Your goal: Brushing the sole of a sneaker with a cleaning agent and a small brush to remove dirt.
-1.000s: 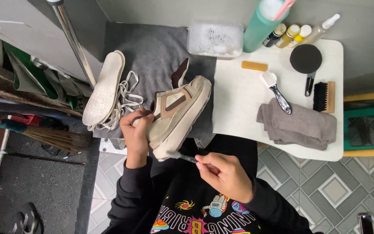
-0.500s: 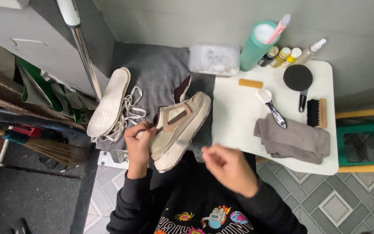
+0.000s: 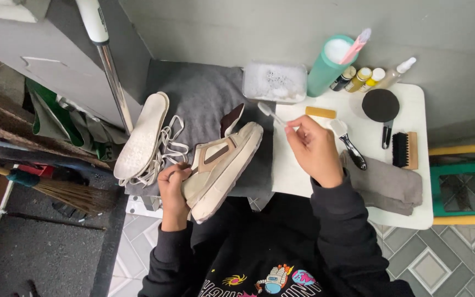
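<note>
My left hand (image 3: 172, 190) grips a beige and brown sneaker (image 3: 222, 166) by its heel end, tilted on its side over a grey cloth (image 3: 204, 99). My right hand (image 3: 314, 149) holds a small white toothbrush (image 3: 270, 113), its head pointing up and left, just above the shoe's toe and close to a clear tub of soapy water (image 3: 274, 81). A white insole (image 3: 141, 136) and loose white laces (image 3: 167, 147) lie to the left of the shoe.
A white table (image 3: 420, 187) carries a teal cup (image 3: 328, 66), three small bottles (image 3: 363, 78), a spray bottle (image 3: 398, 70), a round black brush (image 3: 381, 108), a wooden brush (image 3: 404, 149), a white-headed brush (image 3: 347, 141), a yellow block (image 3: 320, 112) and a grey rag (image 3: 386, 184). A metal pole (image 3: 108, 60) stands at left.
My right hand has risen from below the shoe's sole, carrying the toothbrush up and right to the table edge near the soapy tub. The left hand keeps its hold on the sneaker.
</note>
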